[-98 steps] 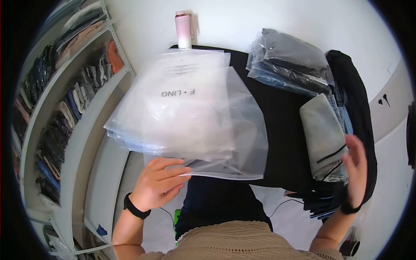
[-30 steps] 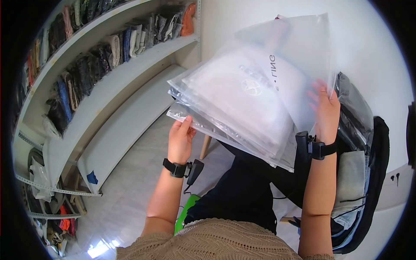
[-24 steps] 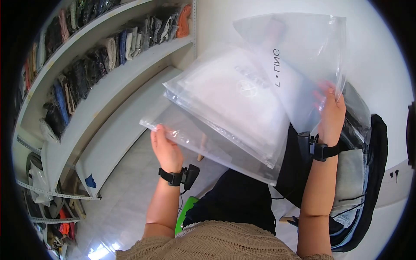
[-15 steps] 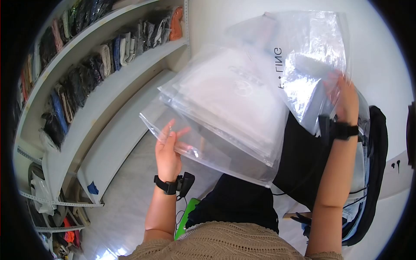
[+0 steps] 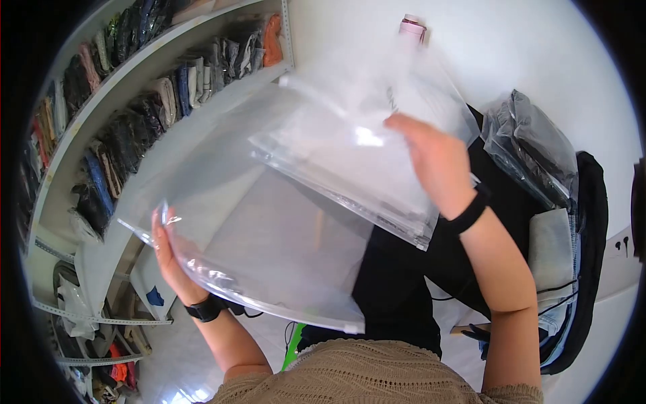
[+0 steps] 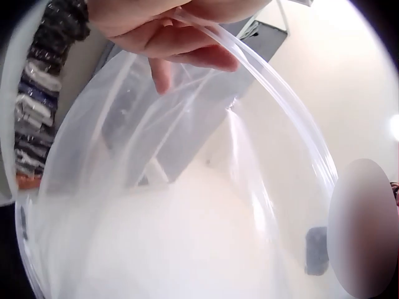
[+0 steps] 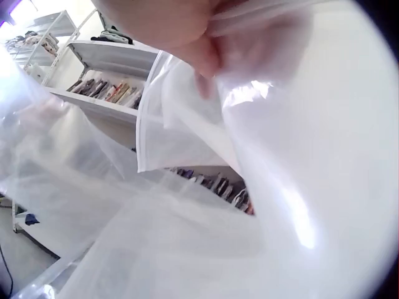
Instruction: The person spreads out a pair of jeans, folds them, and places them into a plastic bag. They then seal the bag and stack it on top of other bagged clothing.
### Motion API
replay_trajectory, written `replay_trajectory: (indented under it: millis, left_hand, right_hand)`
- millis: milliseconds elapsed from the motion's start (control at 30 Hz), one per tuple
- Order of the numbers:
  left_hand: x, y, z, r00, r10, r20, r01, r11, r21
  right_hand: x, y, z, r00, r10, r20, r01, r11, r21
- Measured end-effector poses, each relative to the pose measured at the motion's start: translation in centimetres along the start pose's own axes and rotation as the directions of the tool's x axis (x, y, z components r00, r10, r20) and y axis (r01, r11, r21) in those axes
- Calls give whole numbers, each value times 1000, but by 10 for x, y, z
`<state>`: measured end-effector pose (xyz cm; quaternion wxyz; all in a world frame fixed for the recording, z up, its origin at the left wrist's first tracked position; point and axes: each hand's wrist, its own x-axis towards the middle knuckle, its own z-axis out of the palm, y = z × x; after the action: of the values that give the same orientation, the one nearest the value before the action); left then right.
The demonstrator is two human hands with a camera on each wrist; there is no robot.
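Note:
My left hand (image 5: 173,259) pinches the zip edge of a large clear plastic bag (image 5: 289,222), which fans out to the left of a stack of frosted bags (image 5: 336,151). In the left wrist view the edge runs between thumb and fingers of that hand (image 6: 174,34), and the bag hangs spread below it. Over the stack, my right hand (image 5: 437,165) is blurred. The right wrist view has a sheet of frosted bag film (image 7: 299,156) caught between the thumb and fingers of this hand (image 7: 187,37).
Bagged dark clothes (image 5: 535,145) and a folded pale denim garment (image 5: 548,246) lie at the right of the black table (image 5: 505,202). A pink bottle (image 5: 412,30) stands behind the stack. Shelves (image 5: 202,111) of bagged clothes line the left side.
The clear bag and my left hand have swung left and down, away from the stack. My right hand has come left over the stack, and the lifted printed bag has dropped from the upper right.

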<state>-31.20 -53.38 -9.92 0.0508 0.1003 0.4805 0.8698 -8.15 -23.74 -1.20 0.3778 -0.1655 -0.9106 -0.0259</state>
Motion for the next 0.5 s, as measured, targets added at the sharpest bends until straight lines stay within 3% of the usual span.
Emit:
replay_trajectory:
  millis: [33, 100, 133, 200, 233, 267, 333, 367, 467, 500]
  left_hand:
    - [0, 10, -5, 999, 25, -45, -26, 999, -28]
    - [6, 30, -35, 996, 41, -76, -48, 994, -93]
    - [9, 40, -52, 994, 47, -100, -63, 984, -165]
    - [9, 60, -79, 962, 253, -104, -260, 963, -69]
    - [-1, 75, -65, 928, 316, -199, -296, 947, 124]
    - [3, 83, -84, 930, 327, -167, -320, 945, 66]
    - [-6, 104, -70, 942, 266, -203, -309, 924, -223]
    - [-10, 112, -59, 944, 268, -193, -309, 924, -226]
    - [-8, 119, -48, 943, 217, -254, -292, 904, -312]
    - [8, 115, -67, 888, 399, -228, -408, 913, 5]
  right_hand:
    - [-5, -5, 9, 1000, -1, -3, 1, 1000, 8]
    - [-13, -16, 25, 976, 25, 217, -21, 999, -24]
    - [-17, -21, 32, 977, 27, 213, -24, 1000, -18]
    - [-24, -27, 45, 939, 33, 343, -34, 999, -3]
    - [-28, -26, 50, 918, 7, 396, -7, 1000, -2]
    - [-31, -27, 54, 921, 14, 389, -14, 1000, -4]
    - [-38, -35, 56, 831, 48, 554, -21, 998, -54]
    - [-43, -36, 57, 802, 26, 597, 18, 998, -66]
    - [-51, -39, 61, 815, 55, 577, 3, 995, -99]
    - [-53, -38, 65, 819, 62, 571, 8, 993, -120]
